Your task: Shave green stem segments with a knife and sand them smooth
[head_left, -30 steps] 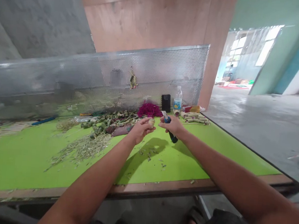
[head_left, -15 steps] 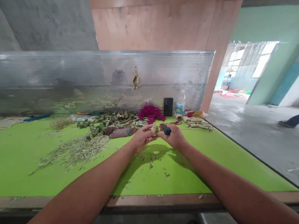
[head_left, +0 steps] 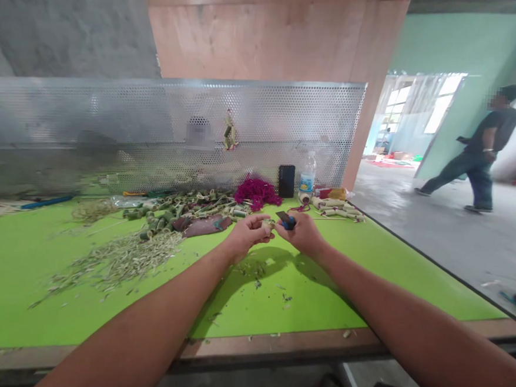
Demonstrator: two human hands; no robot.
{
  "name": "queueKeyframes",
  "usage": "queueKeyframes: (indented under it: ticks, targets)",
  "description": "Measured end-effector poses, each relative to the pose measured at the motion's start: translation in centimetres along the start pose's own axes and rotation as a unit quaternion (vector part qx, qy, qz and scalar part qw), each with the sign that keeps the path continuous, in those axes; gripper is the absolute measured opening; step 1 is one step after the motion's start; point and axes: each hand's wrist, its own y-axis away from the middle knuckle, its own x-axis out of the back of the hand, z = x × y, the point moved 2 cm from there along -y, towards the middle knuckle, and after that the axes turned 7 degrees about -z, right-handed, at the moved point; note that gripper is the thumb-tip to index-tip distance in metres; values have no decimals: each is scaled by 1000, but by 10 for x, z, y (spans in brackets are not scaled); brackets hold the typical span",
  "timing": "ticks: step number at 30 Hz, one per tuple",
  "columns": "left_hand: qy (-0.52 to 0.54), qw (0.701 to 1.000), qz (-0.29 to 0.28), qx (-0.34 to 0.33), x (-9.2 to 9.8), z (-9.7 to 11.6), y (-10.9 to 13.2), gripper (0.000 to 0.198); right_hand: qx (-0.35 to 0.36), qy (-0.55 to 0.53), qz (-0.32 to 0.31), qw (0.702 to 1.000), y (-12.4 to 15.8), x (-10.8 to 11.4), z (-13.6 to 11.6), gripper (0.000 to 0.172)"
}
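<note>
My left hand holds a small pale piece of plant stem between its fingertips. My right hand grips a short blue-handled knife, whose dark blade touches or nearly touches that piece. Most of the handle is hidden in my fist. Both hands hang just above the green tabletop. Nearest to them are a magenta fibre tuft and a heap of green rolled stem pieces.
Pale shavings are strewn left of my arms. Behind stand a black phone, a water bottle and pale rolled bundles, backed by a perforated metal panel. A person walks on the concrete floor beyond the table's right edge.
My hands have come closer together, and the knife handle has turned up into my right fist. The person at the right has walked further into view.
</note>
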Motion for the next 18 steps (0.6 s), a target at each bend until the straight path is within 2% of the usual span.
queueKeyframes:
  ticks: [10, 18]
  targets:
    - [-67, 998, -20, 2, -2, -2, 0, 56, 10, 2, -18, 1000, 0, 2, 1, 18]
    - [-68, 997, -23, -3, -5, 0, -1, 56, -11, 9, 10, 1000, 0, 4, -6, 20]
